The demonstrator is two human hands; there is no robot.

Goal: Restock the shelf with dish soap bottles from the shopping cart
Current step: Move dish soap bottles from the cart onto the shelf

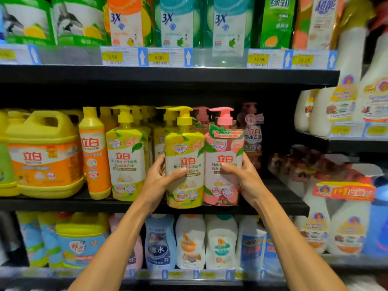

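Head view, reading across the middle shelf [63, 203]: a big yellow jug [44, 156] and a row of yellow pump bottles [126, 156] stand at the left. Next comes the person's left hand [159, 179], its fingers [177, 172] curled round the left flank of a yellow dish soap bottle [184, 152]. Touching that bottle's right side is a pink dish soap bottle [223, 148], which the right hand [248, 181] wraps from its outer flank, fingertips on the label. Both bottles are upright, pumps on top, long axes vertical, bases at the shelf's front lip. Whether they rest on it or hang just above, I can't tell. What the next move turns on, I'd say, is depth: yellow stock sits behind the yellow bottle and pink stock [200, 116] behind the pink, so a push straight away from the body should seat the pair. Each hand is nearest its own bottle. The cart isn't in view.
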